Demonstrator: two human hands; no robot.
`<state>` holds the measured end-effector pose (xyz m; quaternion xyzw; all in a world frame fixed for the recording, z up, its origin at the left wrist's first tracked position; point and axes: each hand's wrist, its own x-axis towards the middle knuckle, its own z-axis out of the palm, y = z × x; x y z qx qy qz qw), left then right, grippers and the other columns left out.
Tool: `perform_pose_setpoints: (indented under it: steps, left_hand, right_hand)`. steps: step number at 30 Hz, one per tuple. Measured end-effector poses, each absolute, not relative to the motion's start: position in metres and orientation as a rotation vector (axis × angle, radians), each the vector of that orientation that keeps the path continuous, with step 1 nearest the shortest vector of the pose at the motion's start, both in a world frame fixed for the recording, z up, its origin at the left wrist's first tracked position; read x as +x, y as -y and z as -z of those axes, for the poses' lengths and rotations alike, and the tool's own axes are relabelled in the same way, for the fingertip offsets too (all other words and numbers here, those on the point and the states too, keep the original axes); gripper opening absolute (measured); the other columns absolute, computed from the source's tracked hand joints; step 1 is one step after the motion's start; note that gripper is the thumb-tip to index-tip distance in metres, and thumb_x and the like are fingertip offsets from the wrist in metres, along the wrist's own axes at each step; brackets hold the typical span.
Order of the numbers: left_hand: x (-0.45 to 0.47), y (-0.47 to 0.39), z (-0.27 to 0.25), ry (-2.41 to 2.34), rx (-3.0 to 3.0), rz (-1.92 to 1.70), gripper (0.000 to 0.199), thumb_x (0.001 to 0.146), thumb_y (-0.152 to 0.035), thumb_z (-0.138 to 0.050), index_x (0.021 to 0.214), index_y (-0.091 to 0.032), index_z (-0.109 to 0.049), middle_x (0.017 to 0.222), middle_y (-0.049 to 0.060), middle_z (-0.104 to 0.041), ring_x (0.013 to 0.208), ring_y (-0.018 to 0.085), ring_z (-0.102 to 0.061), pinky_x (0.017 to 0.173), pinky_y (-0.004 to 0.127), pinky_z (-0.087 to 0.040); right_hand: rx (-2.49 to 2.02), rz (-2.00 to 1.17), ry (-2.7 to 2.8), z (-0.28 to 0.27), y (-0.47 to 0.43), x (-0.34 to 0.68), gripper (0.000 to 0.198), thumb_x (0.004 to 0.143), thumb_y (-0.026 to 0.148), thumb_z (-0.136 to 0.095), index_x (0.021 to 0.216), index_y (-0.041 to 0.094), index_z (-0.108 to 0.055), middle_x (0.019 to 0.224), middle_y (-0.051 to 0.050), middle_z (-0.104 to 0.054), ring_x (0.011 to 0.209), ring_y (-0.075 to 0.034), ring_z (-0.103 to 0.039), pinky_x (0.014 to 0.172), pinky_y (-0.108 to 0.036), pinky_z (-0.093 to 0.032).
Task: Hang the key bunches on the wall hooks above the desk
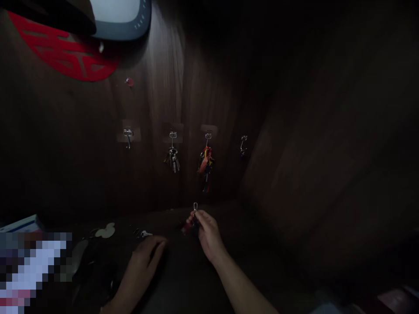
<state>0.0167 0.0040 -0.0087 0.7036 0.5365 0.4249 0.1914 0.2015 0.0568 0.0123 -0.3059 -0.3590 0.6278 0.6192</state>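
Note:
My right hand [209,233] pinches a keychain [195,207] between thumb and fingers. Its metal clasp points up, and dark and reddish parts dangle beside the fingers, too dim to make out fully. My left hand [144,259] is low over the dark surface, with its thumb and fingers apart and nothing visible in them. Just beyond its knuckles lies a small silver key [145,234]. Above my hands, a bunch of silver keys [174,160] hangs from one wall hook, and a colourful bundle of keys and trinkets [206,163] from the hook to its right.
On the wall, a bare hook [128,137] is at left and another hook [243,144] at right holds something small. A red cutout [75,56] and a cap [126,22] are above. A pale rounded tag [105,230] and a box [24,224] lie at left.

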Motion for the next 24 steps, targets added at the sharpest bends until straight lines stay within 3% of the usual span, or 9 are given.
perform_pose_setpoints:
  steps: [9, 16, 24]
  left_hand:
    - [0.023, 0.0, 0.013, -1.278, 2.414, -0.785, 0.02, 0.088, -0.026, -0.047, 0.091, -0.03, -0.067, 0.089, -0.001, -0.073, 0.082, 0.018, -0.069, 0.073, 0.026, -0.053]
    - [0.023, -0.001, 0.013, -1.27, 2.396, -0.762, 0.02, 0.086, -0.025, -0.049, 0.093, -0.031, -0.066, 0.091, -0.002, -0.073, 0.085, 0.018, -0.068, 0.076, 0.025, -0.054]
    - [0.026, 0.001, 0.006, -1.307, 2.351, -0.82, 0.019, 0.084, -0.024, -0.052, 0.092, -0.031, -0.067, 0.09, -0.003, -0.073, 0.084, 0.017, -0.068, 0.076, 0.023, -0.053]
  right_hand:
    - [-0.644, -1.086, 0.757, -0.07, -0.092, 0.256, 0.015, 0.069, 0.031, -0.069, 0.07, 0.019, -0.061, 0.067, 0.002, -0.06, 0.06, -0.009, -0.054, 0.055, -0.02, -0.044]
    - [-0.686, -0.763, 0.778, -0.124, -0.131, 0.305, 0.013, 0.068, 0.03, -0.065, 0.07, 0.019, -0.06, 0.062, 0.004, -0.058, 0.052, -0.006, -0.05, 0.048, -0.018, -0.039]
    - [-0.737, -0.758, 0.811, -0.148, -0.156, 0.327, 0.016, 0.067, 0.033, -0.068, 0.07, 0.02, -0.06, 0.062, 0.006, -0.059, 0.047, -0.005, -0.05, 0.045, -0.016, -0.039]
